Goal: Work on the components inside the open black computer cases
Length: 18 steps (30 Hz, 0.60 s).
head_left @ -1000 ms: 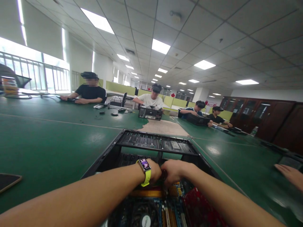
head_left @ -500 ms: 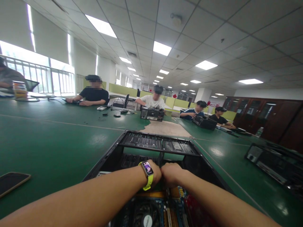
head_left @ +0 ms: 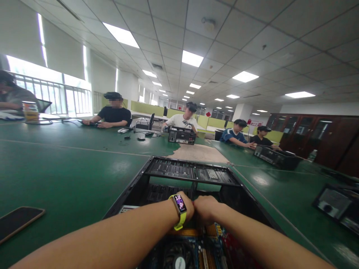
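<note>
An open black computer case (head_left: pixel 193 168) lies in front of me on the green table. My left hand (head_left: pixel 187 206), with a yellow-strapped smart band (head_left: pixel 179 209) at the wrist, reaches down into it. Beside it, almost touching, my right hand (head_left: pixel 206 209) is curled too. Both hands look closed above the far end of the motherboard (head_left: pixel 193 244); the fingertips and anything between them are hidden. Nearer to me sits a round black CPU fan (head_left: pixel 178 256). To the right of it is a dark red part (head_left: pixel 235 248), partly covered by my forearm.
A phone (head_left: pixel 21 222) lies at left on the green table (head_left: pixel 70 168). Another computer case (head_left: pixel 336 207) stands at right. Several co-workers sit across, one behind a case (head_left: pixel 181 135), another touching a case (head_left: pixel 276 157). Mice and cables (head_left: pixel 141 137) lie between them.
My hands stay together in the case while the view shifts slightly. At the far right, a co-worker's case has moved rightward. The co-worker in white has changed arm position.
</note>
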Tool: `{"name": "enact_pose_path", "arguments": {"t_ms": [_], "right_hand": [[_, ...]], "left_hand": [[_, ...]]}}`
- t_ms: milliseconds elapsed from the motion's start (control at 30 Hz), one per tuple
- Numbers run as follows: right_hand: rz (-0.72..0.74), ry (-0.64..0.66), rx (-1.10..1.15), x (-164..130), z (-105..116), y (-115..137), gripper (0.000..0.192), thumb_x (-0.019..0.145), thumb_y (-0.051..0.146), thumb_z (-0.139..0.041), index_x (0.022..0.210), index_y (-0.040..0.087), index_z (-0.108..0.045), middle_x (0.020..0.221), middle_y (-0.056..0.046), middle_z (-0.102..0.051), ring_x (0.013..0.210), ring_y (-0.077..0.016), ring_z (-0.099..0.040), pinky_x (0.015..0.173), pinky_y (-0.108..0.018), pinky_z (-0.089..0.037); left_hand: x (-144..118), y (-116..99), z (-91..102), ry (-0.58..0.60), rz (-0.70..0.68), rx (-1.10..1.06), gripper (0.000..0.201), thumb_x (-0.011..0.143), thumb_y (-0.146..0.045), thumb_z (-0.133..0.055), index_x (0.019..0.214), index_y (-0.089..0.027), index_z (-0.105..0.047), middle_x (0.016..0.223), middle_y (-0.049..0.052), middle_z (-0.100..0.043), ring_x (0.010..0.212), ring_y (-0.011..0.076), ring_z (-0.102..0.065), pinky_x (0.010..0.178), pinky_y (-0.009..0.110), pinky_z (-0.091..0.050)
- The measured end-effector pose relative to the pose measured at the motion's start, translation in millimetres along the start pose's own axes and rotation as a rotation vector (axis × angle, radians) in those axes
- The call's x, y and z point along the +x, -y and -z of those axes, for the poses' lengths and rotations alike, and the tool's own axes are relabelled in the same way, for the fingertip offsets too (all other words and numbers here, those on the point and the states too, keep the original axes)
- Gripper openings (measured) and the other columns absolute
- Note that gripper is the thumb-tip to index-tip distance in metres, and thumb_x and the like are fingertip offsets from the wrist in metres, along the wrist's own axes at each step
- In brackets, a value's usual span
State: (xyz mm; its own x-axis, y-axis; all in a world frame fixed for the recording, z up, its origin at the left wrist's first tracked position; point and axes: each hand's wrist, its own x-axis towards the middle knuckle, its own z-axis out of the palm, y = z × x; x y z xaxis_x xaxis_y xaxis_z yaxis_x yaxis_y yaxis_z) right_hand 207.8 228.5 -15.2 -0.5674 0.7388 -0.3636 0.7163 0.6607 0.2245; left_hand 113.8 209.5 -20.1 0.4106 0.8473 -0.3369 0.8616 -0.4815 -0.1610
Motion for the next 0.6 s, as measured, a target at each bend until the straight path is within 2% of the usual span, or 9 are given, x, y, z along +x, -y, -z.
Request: {"name": "enact_pose_path", "arguments": {"t_ms": [267,400,500,567,600], "right_hand": [[-0.003,0.004,0.022,2.3,-3.3,1.8,0.058,0.046,0.031,-0.081,0.1,0.014,-0.069,0.099,-0.016,-0.068,0.087,-0.0319,-0.065,0.069,-0.036,-0.053],[-0.026,-0.052,-0.003,-9.8,10.2,-0.8,0.049,0.052,0.036,-0.078,0.095,0.015,-0.071,0.096,-0.016,-0.068,0.085,-0.0296,-0.065,0.067,-0.033,-0.051],[-0.034,-0.104,0.071,-44.9,31.8,-4.3,0.032,0.064,0.043,-0.067,0.084,0.019,-0.073,0.083,-0.011,-0.07,0.075,-0.0244,-0.066,0.06,-0.029,-0.048],[0.057,-0.168,0.183,-82.8,37.0,-2.8,0.027,0.074,0.044,-0.057,0.08,0.023,-0.072,0.074,-0.006,-0.069,0.066,-0.0193,-0.064,0.056,-0.025,-0.045],[0.12,-0.221,0.248,-104.4,33.5,0.0,0.027,0.078,0.044,-0.053,0.08,0.025,-0.072,0.071,-0.003,-0.069,0.062,-0.0169,-0.063,0.054,-0.024,-0.044]], "left_hand": [[2.6,-1.0,0.3,0.071,0.012,0.048,0.056,0.046,-0.005,-0.078,0.101,-0.017,-0.07,0.102,0.016,-0.069,0.092,0.0363,-0.064,0.08,0.048,-0.051],[-18.5,1.2,24.8,0.074,-0.01,0.073,0.054,0.048,-0.012,-0.079,0.101,-0.013,-0.07,0.101,0.019,-0.069,0.09,0.0362,-0.064,0.077,0.046,-0.053],[-66.9,4.3,48.0,-0.121,-0.008,0.034,0.035,0.062,-0.03,-0.072,0.093,-0.014,-0.072,0.092,0.019,-0.07,0.08,0.0338,-0.066,0.069,0.042,-0.053],[-110.7,8.8,44.8,-0.317,-0.024,-0.055,0.028,0.072,-0.041,-0.061,0.086,-0.019,-0.073,0.084,0.014,-0.071,0.072,0.0291,-0.067,0.063,0.038,-0.052],[-132.8,12.4,34.2,-0.418,-0.052,-0.112,0.03,0.076,-0.045,-0.056,0.085,-0.022,-0.072,0.081,0.011,-0.072,0.069,0.026,-0.066,0.061,0.035,-0.052]]}}
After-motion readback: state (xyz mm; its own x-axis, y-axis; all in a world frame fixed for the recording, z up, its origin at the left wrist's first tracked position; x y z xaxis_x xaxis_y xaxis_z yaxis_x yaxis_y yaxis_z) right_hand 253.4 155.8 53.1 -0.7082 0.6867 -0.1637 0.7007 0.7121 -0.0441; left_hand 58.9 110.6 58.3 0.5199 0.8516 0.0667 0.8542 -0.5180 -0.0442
